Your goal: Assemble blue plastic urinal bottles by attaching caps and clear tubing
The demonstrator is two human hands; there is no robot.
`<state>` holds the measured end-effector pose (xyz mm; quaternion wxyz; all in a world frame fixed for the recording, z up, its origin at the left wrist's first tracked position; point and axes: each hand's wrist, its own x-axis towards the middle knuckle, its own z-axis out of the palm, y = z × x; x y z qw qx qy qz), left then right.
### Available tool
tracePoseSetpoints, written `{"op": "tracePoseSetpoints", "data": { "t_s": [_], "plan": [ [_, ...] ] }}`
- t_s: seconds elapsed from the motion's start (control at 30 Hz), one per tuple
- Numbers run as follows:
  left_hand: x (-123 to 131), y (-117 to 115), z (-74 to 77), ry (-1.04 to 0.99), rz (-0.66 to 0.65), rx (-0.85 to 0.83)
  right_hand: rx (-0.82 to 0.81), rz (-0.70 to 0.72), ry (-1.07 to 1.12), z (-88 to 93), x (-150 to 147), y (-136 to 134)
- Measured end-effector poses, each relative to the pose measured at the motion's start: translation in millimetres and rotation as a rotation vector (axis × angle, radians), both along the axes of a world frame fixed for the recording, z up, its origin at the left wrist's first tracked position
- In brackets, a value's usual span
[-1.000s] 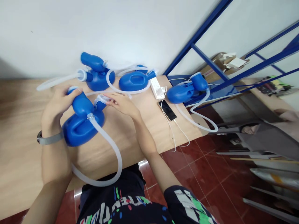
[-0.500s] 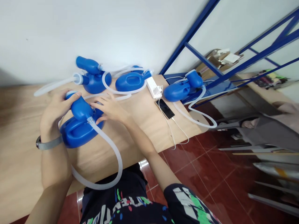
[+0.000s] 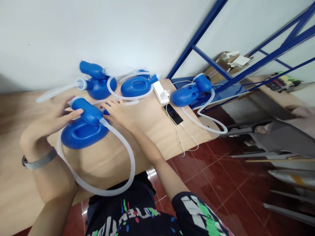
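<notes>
Bottle (image 3: 85, 139) up front is blue plastic with a handle recess, sitting on the light wood table (image 3: 145, 131) right between the person's arms. Left hand (image 3: 57, 116), the one with the watch (image 3: 40, 160) on its wrist, has a proper grasp on a blue cup (image 3: 86, 109) near its white rim, thumb on the near side, and that cup sits over the top of the bottle, though can't tell if the two touch. Right hand (image 3: 116, 113) is over at the bottle's neck end, fingers curved with a bit of blue showing under them, but can't tell if it's really gripping or just resting there. Clear hose (image 3: 132, 160) comes off the cup's narrow end, swings over the table edge by the person's lap and curls back up left of the bottle. Behind all that there's a back-left bottle (image 3: 102, 89) and a middle bottle (image 3: 135, 88) near the wall, plus a right-hand bottle (image 3: 183, 96) by the blue frame (image 3: 213, 62). White power strip (image 3: 159, 91) and a phone (image 3: 173, 114) with a cable sit between those last two.
</notes>
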<state>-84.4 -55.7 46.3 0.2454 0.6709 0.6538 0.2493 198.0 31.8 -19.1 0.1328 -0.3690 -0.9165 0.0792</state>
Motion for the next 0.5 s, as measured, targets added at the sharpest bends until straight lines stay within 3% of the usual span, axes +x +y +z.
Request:
{"op": "tracePoseSetpoints", "data": {
  "t_s": [0.13, 0.27, 0.4, 0.5],
  "plan": [
    [-20, -11, 4.0, 0.073, 0.022, -0.138, -0.007, -0.078, 0.032, 3.5, 7, 9],
    [-16, -4, 4.1, 0.19, -0.029, -0.363, -0.07, -0.023, 0.195, 6.2, 23, 20],
    [10, 11, 0.9, 0.298, -0.104, -0.329, -0.153, 0.158, 0.412, 5.5, 48, 38],
    [25, 19, -2.9, 0.357, -0.092, -0.267, -0.202, 0.265, 0.448, 6.6, 70, 49]
  ]
}}
